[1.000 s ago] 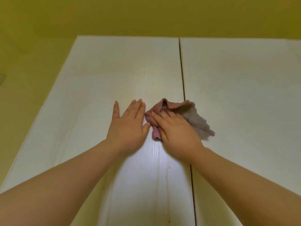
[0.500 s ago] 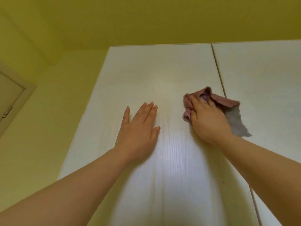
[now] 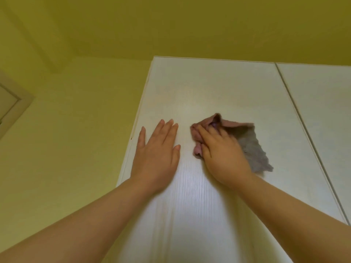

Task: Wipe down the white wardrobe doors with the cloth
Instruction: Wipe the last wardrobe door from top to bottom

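Left hand (image 3: 157, 149) spread flat against the left door (image 3: 209, 88), fingers straight and pointing up, holding nothing. Right hand (image 3: 222, 154) just beside it, palm down on the cloth (image 3: 250, 149), fingers nearly straight and angled up-left, pressing rather than curling round it; thumb side blurred, so impossible to tell any pinch there. Cloth on the same door: pink bunch under and just beyond the fingertips, grey flap spread to the right of the knuckles and wrist. Long axis slanting from upper left by the fingertips down to a ragged corner at lower right. Seam (image 3: 296, 114) between the doors well right of that hand; yellow wall (image 3: 66, 149) left of the left hand.
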The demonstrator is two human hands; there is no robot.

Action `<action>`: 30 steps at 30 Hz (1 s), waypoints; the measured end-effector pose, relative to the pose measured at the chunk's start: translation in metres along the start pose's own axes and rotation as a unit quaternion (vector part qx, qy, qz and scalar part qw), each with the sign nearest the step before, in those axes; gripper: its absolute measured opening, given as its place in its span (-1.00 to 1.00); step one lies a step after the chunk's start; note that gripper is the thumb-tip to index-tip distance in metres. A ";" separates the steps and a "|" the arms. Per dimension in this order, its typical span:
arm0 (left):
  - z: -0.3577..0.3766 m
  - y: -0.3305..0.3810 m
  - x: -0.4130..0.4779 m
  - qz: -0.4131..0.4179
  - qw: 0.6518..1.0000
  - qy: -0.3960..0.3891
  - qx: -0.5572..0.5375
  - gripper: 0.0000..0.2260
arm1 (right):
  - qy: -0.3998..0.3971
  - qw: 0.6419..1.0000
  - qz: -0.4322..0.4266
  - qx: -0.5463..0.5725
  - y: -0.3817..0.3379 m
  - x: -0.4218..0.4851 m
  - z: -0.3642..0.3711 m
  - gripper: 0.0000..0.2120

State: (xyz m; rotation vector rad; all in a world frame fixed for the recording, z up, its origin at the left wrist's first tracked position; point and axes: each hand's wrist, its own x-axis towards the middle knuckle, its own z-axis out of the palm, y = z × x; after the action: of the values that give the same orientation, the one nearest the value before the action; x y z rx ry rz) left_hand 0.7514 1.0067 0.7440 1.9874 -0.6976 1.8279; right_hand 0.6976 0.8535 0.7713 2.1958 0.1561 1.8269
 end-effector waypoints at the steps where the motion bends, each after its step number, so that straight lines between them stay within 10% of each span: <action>1: -0.002 -0.005 -0.001 -0.011 1.000 0.006 -0.010 -0.50 | -0.005 0.999 -0.030 0.012 -0.001 -0.002 -0.002 -0.47; 7: -0.001 -0.024 -0.014 -0.096 0.990 0.052 -0.095 -0.55 | -0.013 0.996 0.039 0.074 -0.002 0.020 -0.013 -0.51; 11: -0.003 -0.027 -0.022 -0.216 0.935 0.107 -0.260 -0.60 | -0.052 0.989 -0.107 0.088 -0.032 0.000 0.002 -0.51; 17: -0.003 -0.037 -0.030 -0.294 0.868 0.059 -0.396 -0.58 | -0.024 0.994 -0.052 0.090 -0.043 0.017 0.003 -0.56; 21: -0.004 -0.052 -0.033 -0.318 0.827 -0.004 -0.463 -0.64 | -0.056 0.979 -0.166 0.106 -0.062 0.002 0.009 -0.47; 30: -0.009 -0.058 -0.035 -0.306 0.838 -0.023 -0.451 -0.53 | -0.056 0.973 -0.220 0.029 -0.088 0.018 0.017 -0.40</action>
State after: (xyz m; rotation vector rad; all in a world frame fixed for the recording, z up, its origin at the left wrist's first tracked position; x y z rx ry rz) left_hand 0.7756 1.0637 0.7141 1.3579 -0.6494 0.8171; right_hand 0.7257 0.9403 0.7613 2.0839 0.6254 1.4666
